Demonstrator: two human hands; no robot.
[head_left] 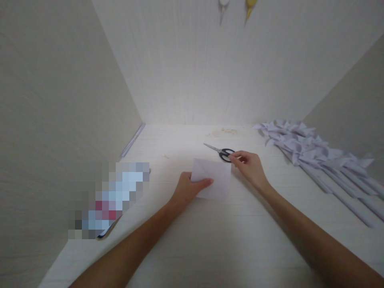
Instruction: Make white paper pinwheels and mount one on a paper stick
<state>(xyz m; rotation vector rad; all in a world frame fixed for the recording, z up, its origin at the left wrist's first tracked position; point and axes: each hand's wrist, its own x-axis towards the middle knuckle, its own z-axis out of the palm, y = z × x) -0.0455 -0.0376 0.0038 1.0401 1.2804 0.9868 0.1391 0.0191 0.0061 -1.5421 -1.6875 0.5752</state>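
A square sheet of white paper point(220, 182) with faint diagonal creases is in my left hand point(187, 188), the thumb lying across its front and the other fingers hidden behind it. Just beyond the sheet is a pair of scissors point(220, 151) with black handles, blades pointing away to the left. My right hand point(249, 166) pinches the edge of the scissors' handle loops between thumb and fingertips. The blades look closed and lie on or just over the white tabletop point(180, 248).
Several white paper pinwheels point(300, 140) with rolled-paper sticks are heaped at the right. Thin white paper sticks point(133, 140) lie along the left wall. A blurred-out, phone-like object point(120, 200) leans at the left. Small brown crumbs point(228, 131) are near the back wall, where two pins point(249, 6) show.
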